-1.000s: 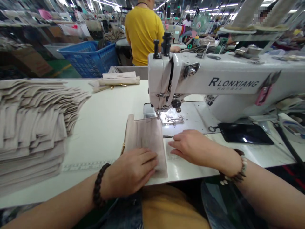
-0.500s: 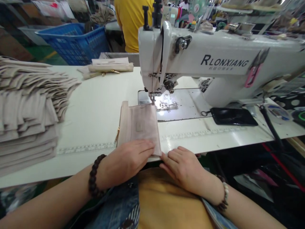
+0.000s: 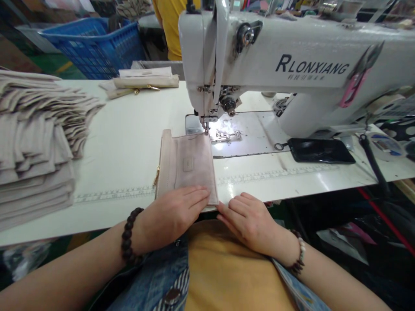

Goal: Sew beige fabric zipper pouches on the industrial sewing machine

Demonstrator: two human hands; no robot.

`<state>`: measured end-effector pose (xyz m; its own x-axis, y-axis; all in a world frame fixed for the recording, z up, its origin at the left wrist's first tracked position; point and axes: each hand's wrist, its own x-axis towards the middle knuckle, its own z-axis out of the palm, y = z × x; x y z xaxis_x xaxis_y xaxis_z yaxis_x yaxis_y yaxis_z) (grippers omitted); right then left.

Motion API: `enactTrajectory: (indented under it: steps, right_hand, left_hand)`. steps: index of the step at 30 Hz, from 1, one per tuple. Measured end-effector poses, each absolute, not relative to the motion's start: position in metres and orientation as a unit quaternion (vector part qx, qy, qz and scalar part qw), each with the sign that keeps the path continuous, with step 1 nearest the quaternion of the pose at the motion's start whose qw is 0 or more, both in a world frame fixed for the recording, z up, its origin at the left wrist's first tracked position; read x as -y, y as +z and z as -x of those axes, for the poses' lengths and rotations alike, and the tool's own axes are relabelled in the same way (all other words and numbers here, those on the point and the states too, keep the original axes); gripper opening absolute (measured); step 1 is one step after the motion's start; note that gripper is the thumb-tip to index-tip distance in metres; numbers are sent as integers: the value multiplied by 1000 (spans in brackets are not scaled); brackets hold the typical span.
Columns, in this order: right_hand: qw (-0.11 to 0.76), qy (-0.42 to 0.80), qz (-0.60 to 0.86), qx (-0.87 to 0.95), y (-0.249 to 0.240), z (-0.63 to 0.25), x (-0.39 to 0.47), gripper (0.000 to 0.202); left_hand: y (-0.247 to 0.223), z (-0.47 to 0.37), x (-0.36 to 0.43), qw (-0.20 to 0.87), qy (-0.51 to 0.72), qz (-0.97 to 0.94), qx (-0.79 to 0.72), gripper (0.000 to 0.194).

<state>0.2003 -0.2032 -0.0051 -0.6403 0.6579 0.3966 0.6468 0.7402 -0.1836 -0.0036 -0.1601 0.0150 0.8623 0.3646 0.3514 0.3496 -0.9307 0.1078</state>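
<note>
A beige fabric wallet-like piece [image 3: 194, 157] lies flat on the sewing table, with a small stitched label on its face and a gold zipper pull on its left side. Its far right corner sits at the needle and presser foot [image 3: 206, 125] of a white sewing machine [image 3: 201, 65]. My left hand [image 3: 178, 211] rests flat over the near part of the piece, fingers stretched out together. At the near right corner, my right hand [image 3: 244, 220] pinches the edge between thumb and forefinger, its other fingers curled.
Stacks of beige fabric pieces [image 3: 35, 142] cover the table's left side. Finished-looking pouches [image 3: 145, 77] lie at the back edge. A black phone [image 3: 320, 151] is at the right, and pink-handled snips [image 3: 356, 86] hang on the machine. A blue basket [image 3: 94, 47] stands behind, near a person in yellow.
The view has tilted down and moved slightly closer, so everything appears higher. Both hands and the fabric piece keep almost the same position relative to the needle.
</note>
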Motion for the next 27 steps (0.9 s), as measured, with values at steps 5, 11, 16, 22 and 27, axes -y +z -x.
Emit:
enactTrajectory:
  steps: [5, 11, 16, 22, 27]
  right_hand:
    - [274, 46, 389, 878, -10, -202, 203, 20]
    - [297, 55, 405, 863, -13, -200, 204, 14]
    - [297, 24, 396, 869, -15, -200, 201, 15]
    - [290, 15, 378, 879, -18, -203, 201, 19]
    - [290, 6, 368, 883, -19, -202, 201, 18]
  left_hand:
    - [15, 4, 160, 35, 199, -959, -199, 26]
    - [16, 2, 159, 38, 205, -955, -213, 27]
    - [18, 2, 158, 56, 213, -949, -226, 26]
    - [20, 2, 160, 21, 208, -959, -193, 25]
    - [22, -1, 162, -2, 189, -965, -181, 27]
